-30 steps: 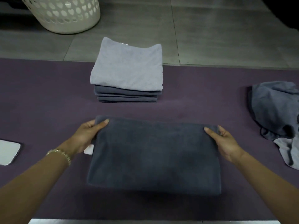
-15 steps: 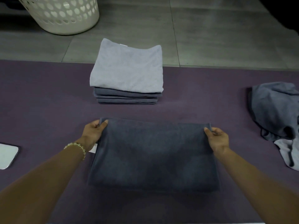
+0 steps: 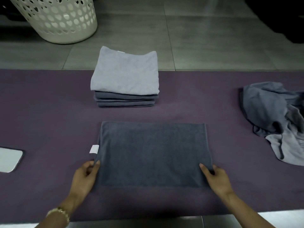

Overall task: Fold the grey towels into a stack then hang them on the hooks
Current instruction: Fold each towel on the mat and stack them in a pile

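A dark grey towel (image 3: 153,153) lies folded flat on the purple mat (image 3: 41,112), a white tag at its left edge. My left hand (image 3: 85,178) pinches its near left edge, thumb on top. My right hand (image 3: 215,179) grips the near right edge the same way. Beyond it stands a stack of folded towels (image 3: 125,97), a light grey one (image 3: 125,73) on top of several dark ones. No hooks are in view.
A heap of unfolded grey towels (image 3: 276,119) lies at the mat's right. A phone (image 3: 9,159) rests at the left edge. A white perforated laundry basket (image 3: 57,18) stands on the tiled floor behind the mat.
Both hands have slid from the towel's far corners down its sides to the near corners. The towel itself lies in the same place.
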`<state>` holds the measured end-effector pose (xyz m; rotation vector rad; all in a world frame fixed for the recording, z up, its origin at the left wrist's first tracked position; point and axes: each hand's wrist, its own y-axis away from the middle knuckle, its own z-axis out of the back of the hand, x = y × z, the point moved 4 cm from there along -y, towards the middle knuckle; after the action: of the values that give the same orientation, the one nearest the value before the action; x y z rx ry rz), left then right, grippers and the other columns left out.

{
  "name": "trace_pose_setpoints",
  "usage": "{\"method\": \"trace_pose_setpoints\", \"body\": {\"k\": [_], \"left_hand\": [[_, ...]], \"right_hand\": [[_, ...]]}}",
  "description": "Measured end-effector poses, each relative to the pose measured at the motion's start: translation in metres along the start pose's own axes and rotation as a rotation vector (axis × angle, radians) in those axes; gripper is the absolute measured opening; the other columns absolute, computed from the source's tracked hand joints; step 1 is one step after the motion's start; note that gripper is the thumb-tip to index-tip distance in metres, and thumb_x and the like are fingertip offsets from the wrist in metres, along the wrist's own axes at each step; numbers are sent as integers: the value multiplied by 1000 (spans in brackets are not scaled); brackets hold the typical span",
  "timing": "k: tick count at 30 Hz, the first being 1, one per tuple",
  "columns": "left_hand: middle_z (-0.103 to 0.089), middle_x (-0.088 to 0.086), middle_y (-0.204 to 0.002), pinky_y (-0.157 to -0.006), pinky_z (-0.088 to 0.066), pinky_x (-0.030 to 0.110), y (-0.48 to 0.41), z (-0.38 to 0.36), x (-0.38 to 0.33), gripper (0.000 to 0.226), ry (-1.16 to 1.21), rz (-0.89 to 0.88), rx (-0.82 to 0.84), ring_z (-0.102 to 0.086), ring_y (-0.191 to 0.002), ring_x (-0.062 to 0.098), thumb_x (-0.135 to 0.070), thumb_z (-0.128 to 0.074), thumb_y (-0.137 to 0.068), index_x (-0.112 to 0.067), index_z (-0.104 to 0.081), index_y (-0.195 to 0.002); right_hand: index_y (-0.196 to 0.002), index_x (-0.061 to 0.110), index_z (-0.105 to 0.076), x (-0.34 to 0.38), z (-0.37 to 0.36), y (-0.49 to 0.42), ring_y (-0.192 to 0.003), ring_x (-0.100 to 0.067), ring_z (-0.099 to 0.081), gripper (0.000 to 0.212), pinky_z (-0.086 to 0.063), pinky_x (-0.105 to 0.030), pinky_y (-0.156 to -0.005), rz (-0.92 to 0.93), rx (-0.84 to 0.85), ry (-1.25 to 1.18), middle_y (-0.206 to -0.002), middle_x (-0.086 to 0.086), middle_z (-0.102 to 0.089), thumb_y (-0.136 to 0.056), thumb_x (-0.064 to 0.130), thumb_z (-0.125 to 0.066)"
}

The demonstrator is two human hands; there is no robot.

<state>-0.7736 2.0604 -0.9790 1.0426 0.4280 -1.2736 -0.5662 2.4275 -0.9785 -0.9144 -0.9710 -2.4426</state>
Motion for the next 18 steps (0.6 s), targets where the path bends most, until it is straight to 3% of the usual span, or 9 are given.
{"method": "trace_pose_setpoints", "body": {"k": [5, 9, 11, 13, 15, 18], "left_hand": [[-67, 2, -70, -53, -42, 9, -6, -1, 3, 21, -4, -64, -78, -59, -57, 0, -14, -54, -95, -9, -59, -76], [-64, 2, -70, -59, -42, 28, -2, 1, 9, 13, -132, -76, -136, -62, -70, 25, -18, -61, -91, -9, -57, -82], [-59, 7, -81, -66, -40, 33, 2, 1, 10, 21, -205, -74, -164, -56, -78, 27, -24, -67, -87, -9, -52, -89], [-54, 7, -91, -74, -45, 37, 5, 0, 11, 36, -316, -88, -149, -51, -85, 24, -35, -70, -82, -9, -51, -96], [-53, 3, -93, -75, -49, 41, 8, -2, 10, 47, -439, -112, -108, -52, -87, 22, -46, -72, -77, -11, -51, -100], [-55, 2, -91, -69, -46, 36, 7, -2, 4, 52, -448, -50, -88, -54, -84, 23, -49, -74, -73, -11, -49, -99]], "right_hand": [[-79, 19, -55, 1, 5, 6, -72, -19, -62, 17, -40, -21, -55, 124, -155, 56, -70, 7, -61, -93, 29, -56], [-86, 14, -50, -1, 0, 10, -66, -26, -59, 21, -46, -36, -59, 120, -228, 147, -68, 1, -59, -93, 34, -54], [-98, 11, -47, 3, -1, 15, -71, -28, -57, 21, -47, -39, -65, 185, -352, 213, -83, -9, -61, -92, 27, -59], [-115, 2, -50, 12, -10, 19, -99, -36, -56, 35, -45, -45, -85, 376, -452, 358, -110, -18, -58, -89, 19, -64], [-132, 6, -48, 25, -37, 24, -126, -32, -43, 46, -32, -44, -106, 584, -352, 502, -137, -17, -48, -94, 32, -52], [-144, 21, -37, 40, -97, 38, -140, -24, -25, 55, -15, -40, -113, 780, -68, 708, -151, -5, -35, -100, 48, -18]]}}
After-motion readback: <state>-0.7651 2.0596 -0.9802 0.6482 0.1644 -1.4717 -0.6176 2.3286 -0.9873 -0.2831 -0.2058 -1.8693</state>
